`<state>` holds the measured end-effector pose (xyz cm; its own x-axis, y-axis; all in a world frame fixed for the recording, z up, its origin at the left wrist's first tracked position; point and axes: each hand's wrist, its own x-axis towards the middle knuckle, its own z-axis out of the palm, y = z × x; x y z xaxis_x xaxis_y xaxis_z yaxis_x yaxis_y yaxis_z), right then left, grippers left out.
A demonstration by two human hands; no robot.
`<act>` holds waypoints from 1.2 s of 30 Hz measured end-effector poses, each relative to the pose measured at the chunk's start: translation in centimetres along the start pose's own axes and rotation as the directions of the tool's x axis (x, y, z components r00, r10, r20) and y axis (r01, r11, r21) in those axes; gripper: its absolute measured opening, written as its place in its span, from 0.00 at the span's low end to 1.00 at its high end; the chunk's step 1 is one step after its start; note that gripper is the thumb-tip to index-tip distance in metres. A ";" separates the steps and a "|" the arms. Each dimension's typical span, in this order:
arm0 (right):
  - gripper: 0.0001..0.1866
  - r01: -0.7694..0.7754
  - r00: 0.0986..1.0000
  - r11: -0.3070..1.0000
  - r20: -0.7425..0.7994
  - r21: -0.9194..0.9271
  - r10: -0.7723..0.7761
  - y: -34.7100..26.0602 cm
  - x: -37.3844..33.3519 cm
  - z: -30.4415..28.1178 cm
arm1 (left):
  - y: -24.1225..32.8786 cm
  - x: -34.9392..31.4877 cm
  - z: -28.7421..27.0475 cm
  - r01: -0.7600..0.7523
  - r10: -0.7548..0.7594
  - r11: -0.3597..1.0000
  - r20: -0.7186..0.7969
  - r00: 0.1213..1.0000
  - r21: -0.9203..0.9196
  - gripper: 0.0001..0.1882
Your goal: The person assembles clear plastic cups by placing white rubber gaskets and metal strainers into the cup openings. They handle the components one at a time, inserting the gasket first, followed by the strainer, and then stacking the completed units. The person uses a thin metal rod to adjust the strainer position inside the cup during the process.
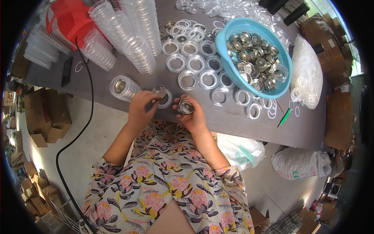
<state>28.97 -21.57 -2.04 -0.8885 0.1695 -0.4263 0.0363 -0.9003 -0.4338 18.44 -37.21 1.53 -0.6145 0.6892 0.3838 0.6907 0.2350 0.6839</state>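
Observation:
My left hand (143, 105) is closed, with thumb and fingertips pinched at the edge of a small round metal cap (159, 91). This cap is over a clear plastic cup (168, 102) near the table's front edge; whether it touches the cup I cannot tell. In my right hand (196, 116), the fingers curl round another silver cap (186, 106), its ridged round face turned up. Left of my left hand lies a short stack of clear cups (130, 90), with a metal cap in the end one. Rows of clear round containers with white rings (187, 80) spread beyond my right hand.
A blue plastic basket (223, 50) full of metal caps stands at the right. Tall stacks of clear cups (136, 46) and a red container (70, 19) are at the back left. A black cable (92, 89) hangs over the table edge. A green-handled tool (285, 117) lies right.

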 end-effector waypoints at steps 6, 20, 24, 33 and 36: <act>0.11 0.082 0.995 0.990 -0.048 -0.116 -0.088 -0.5 -0.3 -0.1 | 0.0 -1.0 1.1 -0.078 0.006 0.941 0.214 0.977 0.329 0.10; 0.10 0.083 0.989 0.997 -0.122 -0.011 -0.083 0.6 0.1 -1.9 | 3.0 -0.3 -5.0 0.005 0.014 0.996 -0.210 0.978 0.093 0.10; 0.09 0.082 0.991 0.996 -0.102 -0.032 -0.084 0.6 0.4 -1.9 | 2.2 0.3 -8.4 0.062 0.074 0.882 -0.267 0.961 0.468 0.10; 0.10 0.094 0.993 0.994 -0.066 -0.054 -0.098 0.7 0.4 -2.2 | 0.1 -0.7 -8.0 0.155 -0.046 0.940 -0.338 0.940 0.304 0.31; 0.10 0.072 0.994 0.996 -0.076 -0.045 -0.075 0.8 0.2 -1.9 | -3.3 -2.8 -5.1 0.263 -0.102 0.946 -0.594 0.798 0.191 0.46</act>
<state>29.71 -21.44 -3.98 -0.8512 0.2667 -0.4520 -0.0070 -0.8670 -0.4983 15.92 -43.41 1.35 -0.7870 0.1189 0.6054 0.5646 0.5342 0.6291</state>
